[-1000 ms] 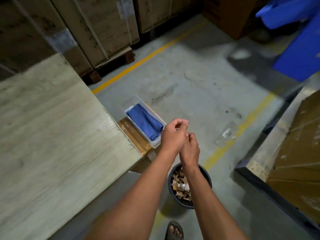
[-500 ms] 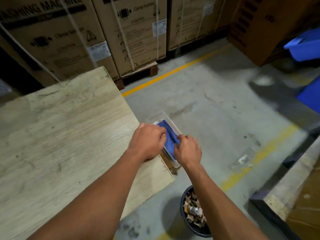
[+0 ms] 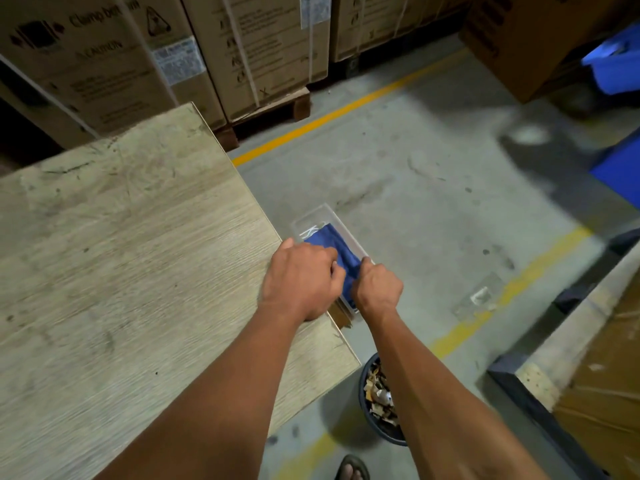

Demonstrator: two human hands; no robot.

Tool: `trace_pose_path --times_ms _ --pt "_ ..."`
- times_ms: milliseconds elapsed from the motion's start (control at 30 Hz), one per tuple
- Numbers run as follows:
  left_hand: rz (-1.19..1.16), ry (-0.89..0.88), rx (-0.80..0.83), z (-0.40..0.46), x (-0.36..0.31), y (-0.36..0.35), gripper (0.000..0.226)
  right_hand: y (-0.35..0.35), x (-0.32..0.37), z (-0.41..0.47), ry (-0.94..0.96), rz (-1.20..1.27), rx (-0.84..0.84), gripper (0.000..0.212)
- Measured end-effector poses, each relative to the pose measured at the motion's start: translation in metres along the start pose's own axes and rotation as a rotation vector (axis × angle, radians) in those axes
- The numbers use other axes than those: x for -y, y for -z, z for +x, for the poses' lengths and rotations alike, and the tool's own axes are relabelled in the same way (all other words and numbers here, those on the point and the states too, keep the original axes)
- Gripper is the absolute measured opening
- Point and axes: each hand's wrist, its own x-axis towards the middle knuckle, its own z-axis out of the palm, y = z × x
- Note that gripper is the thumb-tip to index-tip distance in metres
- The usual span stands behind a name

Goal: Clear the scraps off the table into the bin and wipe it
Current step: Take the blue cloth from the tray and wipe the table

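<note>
Both hands at counter's (image 3: 121,271) right edge, over clear tray (image 3: 313,216) just off that edge. Left hand (image 3: 301,278) fingers curled onto blue cloth (image 3: 332,242) in tray; right hand (image 3: 377,289) fisted, gripping cloth's near end. Bin (image 3: 369,415) on floor below counter's near right corner, full of scraps (image 3: 379,393). Sandalled foot (image 3: 351,469) near bin.

Cloth (image 3: 334,245) in tray (image 3: 313,216) beside table (image 3: 138,254)

Grey concrete floor (image 3: 433,188), stacked cartons (image 3: 249,46)
</note>
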Motion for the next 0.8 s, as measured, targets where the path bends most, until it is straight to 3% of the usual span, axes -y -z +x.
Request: trace_pose_path --times_ms 233,467,600,733,800 --pt "-0.003 -0.009 -0.011 0.001 0.001 -0.002 0.034 -0.007 0.009 0.007 -0.027 0.075 0.001 0.019" --pt "-0.106 -0.023 -0.086 0.001 0.005 -0.008 0.027 0.02 0.013 0.006 -0.042 0.864 -0.019 0.018" --pt "-0.212 -0.042 -0.147 -0.001 0.009 -0.007 0.044 0.063 0.013 0.005 -0.151 1.247 -0.006 0.024" --pt "-0.269 -0.055 -0.146 -0.002 0.011 -0.003 0.068 0.097 0.005 0.003 0.014 1.443 0.03 0.021" --pt "-0.319 -0.06 -0.152 -0.003 0.013 0.0 0.067 0.112 0.0 -0.005 0.129 1.439 0.037 0.011"
